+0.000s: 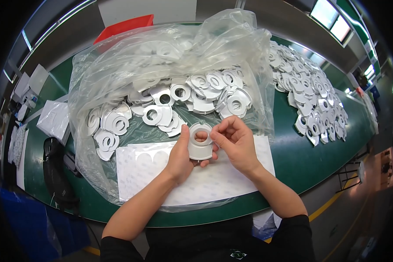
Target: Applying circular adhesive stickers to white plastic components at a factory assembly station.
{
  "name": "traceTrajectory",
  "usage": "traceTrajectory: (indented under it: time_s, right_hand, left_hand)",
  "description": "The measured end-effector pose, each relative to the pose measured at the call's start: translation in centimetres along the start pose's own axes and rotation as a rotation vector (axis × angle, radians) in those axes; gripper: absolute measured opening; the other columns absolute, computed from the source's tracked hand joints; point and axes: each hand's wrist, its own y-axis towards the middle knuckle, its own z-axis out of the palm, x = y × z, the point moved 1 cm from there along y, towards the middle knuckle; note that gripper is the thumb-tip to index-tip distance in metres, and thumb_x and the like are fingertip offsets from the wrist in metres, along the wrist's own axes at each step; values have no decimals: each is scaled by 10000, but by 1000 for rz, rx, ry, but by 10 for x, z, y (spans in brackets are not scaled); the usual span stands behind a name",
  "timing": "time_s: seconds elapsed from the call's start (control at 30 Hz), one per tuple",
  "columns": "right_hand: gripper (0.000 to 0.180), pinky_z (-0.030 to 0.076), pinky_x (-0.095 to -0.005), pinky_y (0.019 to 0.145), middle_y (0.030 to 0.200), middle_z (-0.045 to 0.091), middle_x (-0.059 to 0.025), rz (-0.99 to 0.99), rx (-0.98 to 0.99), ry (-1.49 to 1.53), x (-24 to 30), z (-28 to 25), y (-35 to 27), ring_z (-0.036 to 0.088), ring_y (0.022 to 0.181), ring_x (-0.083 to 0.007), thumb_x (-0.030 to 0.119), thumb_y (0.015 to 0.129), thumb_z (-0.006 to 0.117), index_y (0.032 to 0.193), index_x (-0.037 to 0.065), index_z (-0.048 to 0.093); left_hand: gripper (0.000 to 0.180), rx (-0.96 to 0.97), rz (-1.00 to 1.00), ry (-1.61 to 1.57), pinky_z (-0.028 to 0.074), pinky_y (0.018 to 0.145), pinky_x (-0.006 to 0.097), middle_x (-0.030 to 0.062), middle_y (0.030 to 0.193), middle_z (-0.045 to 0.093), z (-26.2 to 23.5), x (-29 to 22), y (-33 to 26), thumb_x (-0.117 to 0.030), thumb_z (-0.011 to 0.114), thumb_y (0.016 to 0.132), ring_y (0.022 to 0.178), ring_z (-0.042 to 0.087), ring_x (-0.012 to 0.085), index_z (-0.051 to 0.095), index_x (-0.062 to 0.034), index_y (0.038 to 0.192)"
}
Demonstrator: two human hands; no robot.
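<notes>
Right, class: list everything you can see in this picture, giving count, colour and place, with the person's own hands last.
Table: one, green, under everything.
Plastic bag: one, clear, spread open at centre.
Ring parts in bag: many, white, heaped.
Ring parts pile: many, white, loose at right.
Sheet: one, white, under the hands.
Bin: one, red, behind the bag.
Dark object: one, black, left table edge.
Ring part: one, white, held in both hands.
Left hand: grip on the ring part.
Right hand: fingertips pinching the ring part's top.

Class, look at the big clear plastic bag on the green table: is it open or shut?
Open. The clear plastic bag gapes toward the person, white ring-shaped parts lying exposed inside its mouth.
</notes>
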Motion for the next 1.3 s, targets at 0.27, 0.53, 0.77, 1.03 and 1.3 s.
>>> traceTrajectory:
  time_s: [0.27, 0.53, 0.77, 1.03, 1.3]
  right_hand:
    - [160, 467, -208, 501, 828, 584, -73, -36, -11, -9, -3, 0, 1, 551, 620, -90, 23, 853, 619, 904, 12, 468]
    - [158, 467, -208, 495, 832, 592, -79, -30, -5, -7, -5, -1, 2, 549, 612, -86, 25, 852, 620, 897, 11, 470]
    - [144, 462, -199, 488, 821, 596, -76, -29, -14, -20, -5, -1, 2, 549, 606, -78, 20, 847, 622, 882, 4, 483]
    - [140, 462, -194, 487, 817, 600, -77, -36, -17, -23, -5, 0, 2, 553, 602, -77, 18, 842, 628, 872, 2, 492]
    - [145, 467, -249, 541, 749, 605, -49, -250, -69, -430, 1, 3, -1, 581, 636, -113, 15, 776, 666, 871, 11, 556]
  left_hand:
    - [657, -3, 0, 11, 416, 520, 248, 134, 883, 570, 2, -2, -1, -579, 111, 951, 726, 591, 188, 499, -58, 1047]
    - [662, -11, -3, 16, 415, 511, 244, 125, 871, 573, 3, -2, -1, -579, 109, 951, 718, 599, 184, 507, -57, 1036]
    - [643, 3, -2, 8, 412, 504, 237, 115, 863, 578, 4, -2, -1, -575, 143, 955, 711, 603, 175, 512, -54, 1031]
    - [238, -18, 33, 107, 408, 478, 219, 96, 849, 593, 7, -6, -3, -269, 445, 935, 694, 607, 146, 503, -44, 989]
    - [167, -30, 34, 93, 411, 465, 229, 98, 849, 594, 4, -4, -2, -174, 424, 909, 694, 613, 156, 497, -43, 981]
